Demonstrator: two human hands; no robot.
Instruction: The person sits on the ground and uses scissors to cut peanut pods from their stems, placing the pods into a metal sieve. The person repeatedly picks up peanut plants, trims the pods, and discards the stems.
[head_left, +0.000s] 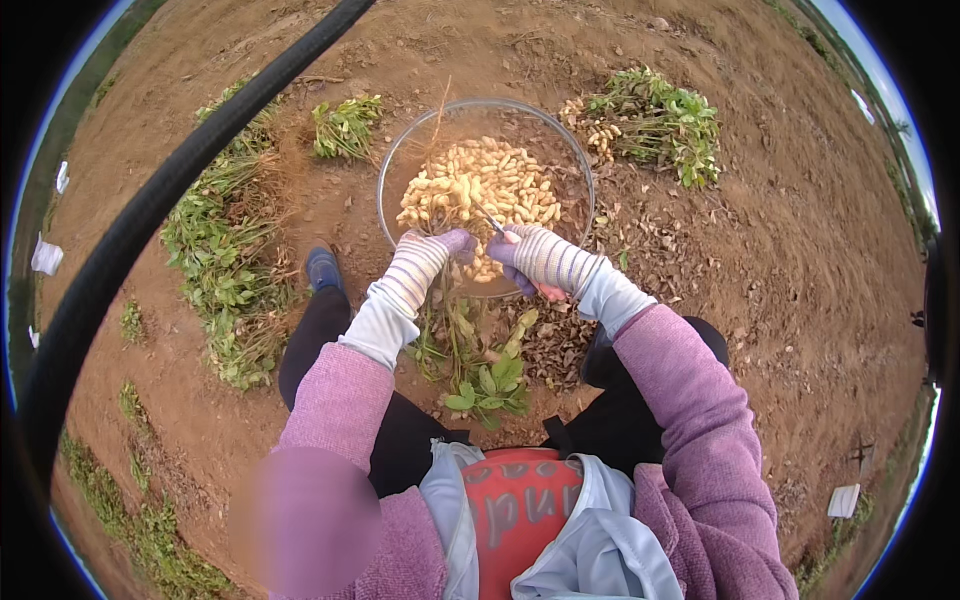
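Observation:
My left hand (431, 255), in a striped knit glove with purple fingers, grips the stems of a peanut plant (487, 384) over the near rim of a round, see-through basin (592, 184). The plant's leaves hang toward me between my legs, and its root end with pods points into the basin. In my right hand (540, 259), gloved alike, is a pair of scissors (492, 220); the blades reach toward the pods and a reddish handle shows below my fingers. Loose peanuts in their shells (517, 180) cover much of the basin's bottom.
A long row of pulled peanut plants (221, 277) lies on the soil at left. A small leafy bunch (346, 126) sits left of the basin's far side. Another bunch with pods (660, 124) lies at far right. Dry leaves (660, 251) litter the ground right of the basin.

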